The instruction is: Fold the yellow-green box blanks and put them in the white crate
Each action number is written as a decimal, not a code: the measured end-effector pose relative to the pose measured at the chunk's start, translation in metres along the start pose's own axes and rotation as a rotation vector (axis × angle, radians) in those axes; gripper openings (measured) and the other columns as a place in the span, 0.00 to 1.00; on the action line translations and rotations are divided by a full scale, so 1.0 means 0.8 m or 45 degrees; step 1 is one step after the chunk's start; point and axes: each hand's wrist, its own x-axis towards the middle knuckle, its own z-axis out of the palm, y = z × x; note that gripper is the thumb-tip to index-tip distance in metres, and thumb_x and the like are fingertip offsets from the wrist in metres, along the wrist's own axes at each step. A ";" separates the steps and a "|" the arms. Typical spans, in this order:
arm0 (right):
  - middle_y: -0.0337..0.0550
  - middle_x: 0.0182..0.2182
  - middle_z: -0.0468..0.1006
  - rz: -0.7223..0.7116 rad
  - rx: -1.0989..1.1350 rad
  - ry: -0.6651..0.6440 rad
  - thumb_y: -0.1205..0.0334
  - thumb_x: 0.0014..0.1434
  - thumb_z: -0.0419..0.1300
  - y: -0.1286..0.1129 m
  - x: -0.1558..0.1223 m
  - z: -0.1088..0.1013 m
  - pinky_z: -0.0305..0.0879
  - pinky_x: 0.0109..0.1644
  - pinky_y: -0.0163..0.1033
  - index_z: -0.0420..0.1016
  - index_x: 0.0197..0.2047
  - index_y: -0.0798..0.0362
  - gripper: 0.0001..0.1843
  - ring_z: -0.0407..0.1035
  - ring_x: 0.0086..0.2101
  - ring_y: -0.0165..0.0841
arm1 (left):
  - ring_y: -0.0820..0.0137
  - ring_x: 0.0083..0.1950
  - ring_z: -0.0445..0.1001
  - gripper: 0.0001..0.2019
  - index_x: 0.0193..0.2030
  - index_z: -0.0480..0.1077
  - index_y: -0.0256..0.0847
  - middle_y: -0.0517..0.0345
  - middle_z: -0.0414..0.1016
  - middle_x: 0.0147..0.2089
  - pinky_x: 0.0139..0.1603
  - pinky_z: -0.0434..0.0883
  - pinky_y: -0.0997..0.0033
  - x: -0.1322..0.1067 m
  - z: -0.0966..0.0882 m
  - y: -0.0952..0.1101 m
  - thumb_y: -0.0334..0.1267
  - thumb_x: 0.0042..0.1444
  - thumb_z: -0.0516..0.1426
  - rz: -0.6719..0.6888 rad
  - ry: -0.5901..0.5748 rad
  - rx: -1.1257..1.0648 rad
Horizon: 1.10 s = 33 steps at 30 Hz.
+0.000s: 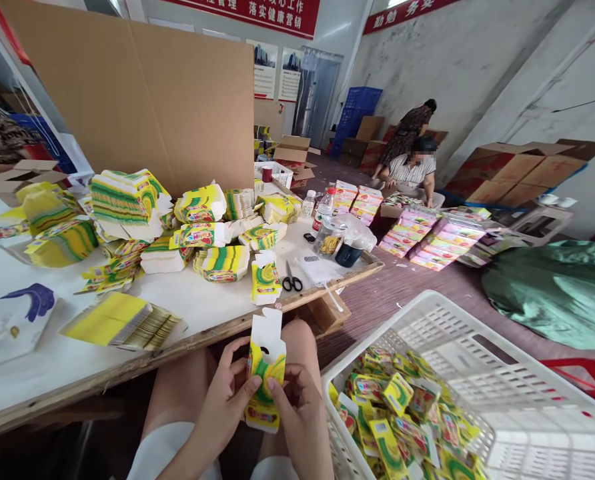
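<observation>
Between my two hands, above my lap, is a small yellow and green carton with its white top flaps standing open. My left hand grips the carton's left side, thumb across the front. On the right side my right hand pinches it, thumb also on the front face. Just beyond, at the table edge, lies another such carton with white flaps up. A white plastic crate to my right holds many yellow cartons in a loose heap.
Stacks of flat yellow cartons cover the white table. Black scissors, a bottle and a dark cup stand near its right corner. A large cardboard sheet rises behind. Two people are at work beyond pink boxes.
</observation>
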 end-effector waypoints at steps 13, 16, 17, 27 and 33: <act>0.45 0.41 0.79 -0.139 -0.046 -0.360 0.54 0.64 0.60 -0.014 0.017 -0.029 0.71 0.42 0.38 0.73 0.53 0.50 0.16 0.74 0.39 0.38 | 0.62 0.45 0.77 0.25 0.58 0.61 0.47 0.51 0.78 0.47 0.45 0.71 0.66 -0.009 -0.021 0.011 0.44 0.57 0.64 -0.116 -0.373 -0.037; 0.42 0.32 0.78 -0.139 -0.077 -0.405 0.53 0.64 0.59 -0.025 0.023 -0.034 0.68 0.37 0.36 0.75 0.42 0.51 0.11 0.72 0.34 0.36 | 0.65 0.42 0.76 0.23 0.54 0.63 0.47 0.54 0.78 0.43 0.42 0.69 0.69 -0.011 -0.021 0.009 0.46 0.56 0.66 -0.144 -0.397 -0.043; 0.41 0.31 0.77 -0.142 -0.096 -0.417 0.52 0.64 0.59 -0.027 0.025 -0.035 0.67 0.35 0.35 0.75 0.40 0.51 0.11 0.71 0.32 0.35 | 0.66 0.42 0.75 0.23 0.53 0.63 0.47 0.54 0.78 0.43 0.42 0.69 0.69 -0.012 -0.021 0.008 0.46 0.55 0.66 -0.148 -0.400 -0.038; 0.50 0.47 0.80 -0.221 -0.097 -0.193 0.54 0.65 0.60 -0.013 0.018 -0.027 0.72 0.48 0.43 0.76 0.54 0.49 0.16 0.75 0.44 0.42 | 0.60 0.50 0.77 0.39 0.68 0.48 0.53 0.50 0.77 0.51 0.51 0.71 0.60 -0.011 -0.026 0.002 0.43 0.57 0.65 -0.156 -0.457 -0.100; 0.48 0.38 0.82 -0.347 -0.146 -0.279 0.49 0.66 0.57 -0.016 0.027 -0.039 0.70 0.46 0.43 0.85 0.44 0.49 0.18 0.75 0.41 0.42 | 0.56 0.54 0.77 0.23 0.61 0.65 0.49 0.48 0.77 0.56 0.51 0.73 0.61 -0.006 -0.031 0.000 0.42 0.59 0.62 -0.048 -0.323 0.175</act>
